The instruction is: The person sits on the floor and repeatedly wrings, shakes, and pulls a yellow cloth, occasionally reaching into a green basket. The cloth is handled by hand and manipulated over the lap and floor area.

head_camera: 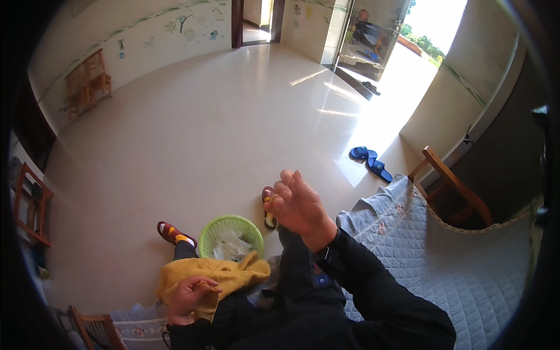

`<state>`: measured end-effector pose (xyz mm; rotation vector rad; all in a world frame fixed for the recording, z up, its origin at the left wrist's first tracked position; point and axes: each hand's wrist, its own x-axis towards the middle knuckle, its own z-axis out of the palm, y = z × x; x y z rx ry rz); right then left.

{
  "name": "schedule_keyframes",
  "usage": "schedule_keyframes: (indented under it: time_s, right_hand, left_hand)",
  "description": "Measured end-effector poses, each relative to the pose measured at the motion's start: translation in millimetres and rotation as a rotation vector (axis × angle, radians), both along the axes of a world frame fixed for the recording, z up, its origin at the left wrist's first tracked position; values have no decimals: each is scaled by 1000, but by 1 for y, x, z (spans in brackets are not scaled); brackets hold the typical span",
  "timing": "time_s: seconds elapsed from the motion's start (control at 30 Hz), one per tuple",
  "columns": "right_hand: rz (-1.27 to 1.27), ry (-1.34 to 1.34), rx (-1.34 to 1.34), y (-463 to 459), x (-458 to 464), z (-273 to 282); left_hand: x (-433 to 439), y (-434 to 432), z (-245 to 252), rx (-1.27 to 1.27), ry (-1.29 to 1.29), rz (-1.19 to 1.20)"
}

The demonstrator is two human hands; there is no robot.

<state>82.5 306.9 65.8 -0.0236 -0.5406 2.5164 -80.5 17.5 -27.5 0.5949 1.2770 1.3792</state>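
My left hand (pixel 188 299) pinches a gathered edge of a mustard-yellow cloth (pixel 214 271), which looks knitted or woven and lies over my lap. A thin strand rises from the cloth near those fingers. Raised above my knee, my right hand (pixel 299 208) has its fingers curled and the thumb close to the index fingertip. Whether something fine, such as a thread or needle, is between them is too small to tell. Just beyond the cloth, a green plastic basket (pixel 205 234) on the floor holds crumpled pale plastic or paper.
A quilted grey-blue cover (pixel 407 267) drapes the wooden-armed seat (pixel 459 186) on the right. Blue slippers (pixel 369 162) lie on the tiled floor (pixel 197 131) by the sunlit open door (pixel 369 39). Small wooden chairs (pixel 89 87) stand along the left wall.
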Motion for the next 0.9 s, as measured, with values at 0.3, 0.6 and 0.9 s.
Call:
schedule_keyframes:
  time_s: [0.3,0.6,0.9]
  right_hand:
    - [-422,-411,312,141,36,-17]
    - [-1209,-1022,672,297,119,-31]
    - [-125,-953,1559,59,-19,-68]
  left_hand:
    - [-20,-49,-11,-221,236,56]
    - [-57,-84,-22,-30,239,459]
    - [12,57,4,-90,425,39]
